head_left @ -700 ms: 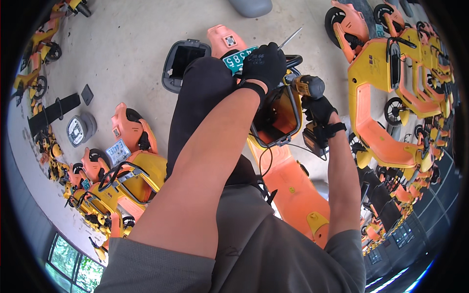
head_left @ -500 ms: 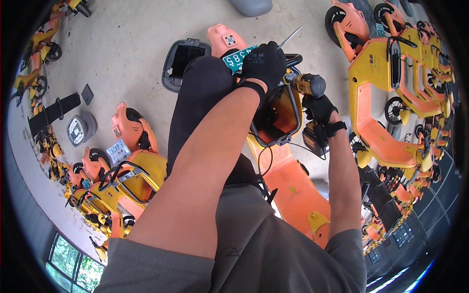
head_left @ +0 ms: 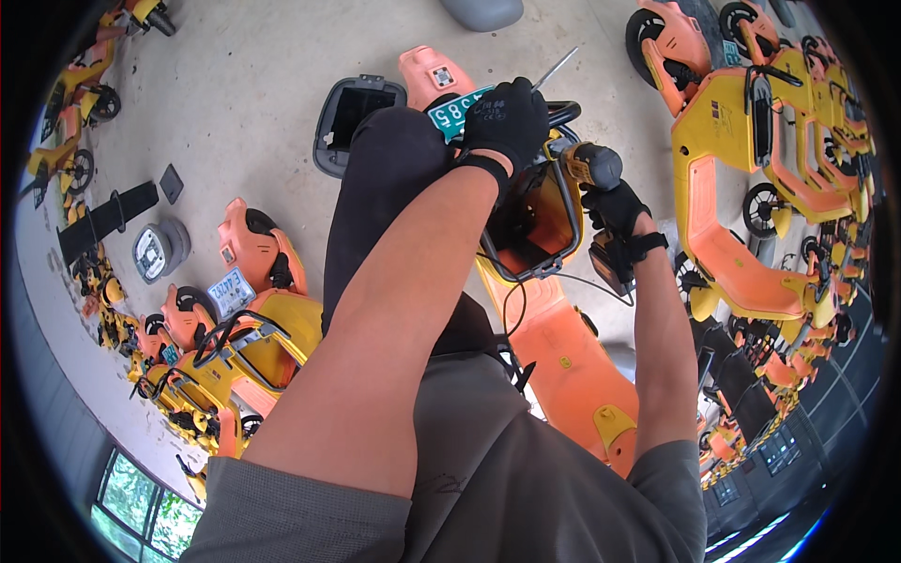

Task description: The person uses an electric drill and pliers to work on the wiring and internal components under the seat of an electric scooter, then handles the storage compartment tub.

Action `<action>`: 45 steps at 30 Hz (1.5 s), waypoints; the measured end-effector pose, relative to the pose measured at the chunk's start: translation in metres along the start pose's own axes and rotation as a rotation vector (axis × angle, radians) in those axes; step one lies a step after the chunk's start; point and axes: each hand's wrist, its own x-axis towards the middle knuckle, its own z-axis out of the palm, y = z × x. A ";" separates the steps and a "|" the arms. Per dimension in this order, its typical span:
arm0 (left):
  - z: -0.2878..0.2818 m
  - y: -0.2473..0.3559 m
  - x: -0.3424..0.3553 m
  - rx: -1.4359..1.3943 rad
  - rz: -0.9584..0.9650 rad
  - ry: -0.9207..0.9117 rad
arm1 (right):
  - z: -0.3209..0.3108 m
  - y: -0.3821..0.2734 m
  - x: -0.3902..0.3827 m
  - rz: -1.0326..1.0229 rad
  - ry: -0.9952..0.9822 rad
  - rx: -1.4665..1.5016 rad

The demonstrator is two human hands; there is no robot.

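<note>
Over the orange plastic scooter body [head_left: 563,347], the gloved left hand [head_left: 507,117] grips a thin metal rod [head_left: 556,68]; the right hand [head_left: 615,206] clasps a half-hidden yellow drill [head_left: 587,164].

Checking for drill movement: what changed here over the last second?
Almost nothing. The right hand keeps gripping the yellow cordless drill at the orange scooter body, and the left hand stays pressed on its top end by the green plate. No visible shift.

Glossy orange plastic shell [head_left: 563,347], matt black cloth gloves on both hands, rough grey concrete floor [head_left: 244,103] underneath.
</note>
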 end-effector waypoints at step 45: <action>0.009 0.000 0.001 -0.038 0.019 0.040 | -0.008 -0.002 0.004 -0.016 -0.069 0.044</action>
